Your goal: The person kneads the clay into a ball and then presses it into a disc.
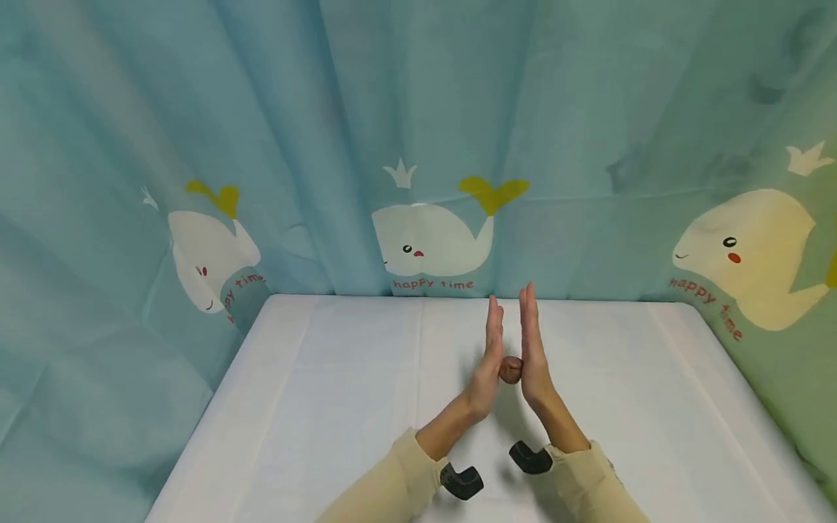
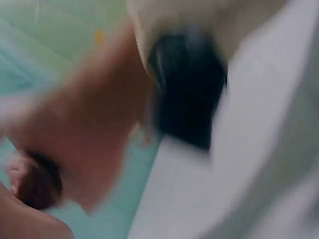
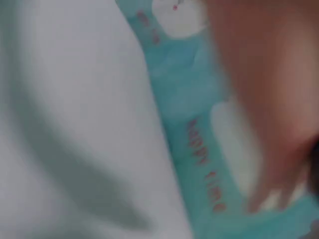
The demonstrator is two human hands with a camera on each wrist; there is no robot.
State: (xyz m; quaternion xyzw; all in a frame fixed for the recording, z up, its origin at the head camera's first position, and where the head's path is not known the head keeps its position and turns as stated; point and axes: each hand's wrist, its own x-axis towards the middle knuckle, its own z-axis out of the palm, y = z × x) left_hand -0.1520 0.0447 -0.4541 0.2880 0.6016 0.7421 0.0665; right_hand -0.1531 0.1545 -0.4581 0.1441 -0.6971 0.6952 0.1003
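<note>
Nearest you, at six o'clock in the head view, your two cream-coloured sleeves [image 1: 399, 483] come up from the bottom edge, each with a small black wrist-mounted camera [image 1: 461, 481] at the cuff. Just beyond them your left hand [image 1: 487, 370] and right hand [image 1: 532, 356] stand raised above the white cloth-covered table [image 1: 327, 407], palms facing each other, fingers straight and pointing toward twelve o'clock. Neither hand curls or clenches; the flat palms press on a small round brown ball [image 1: 511, 370] sandwiched between their heels, so it sits off the table surface, touching both hands. The fingertips stay slightly apart.

Your left wrist view is badly blurred, yet it shows the dark brown ball [image 2: 37, 181] at about eight o'clock against skin. Your right wrist view is too smeared to tell anything of the grip.

Farthest off, behind the table's far edge, hangs a teal fabric curtain printed with white whales [image 1: 428, 240] and the words "happy time".
</note>
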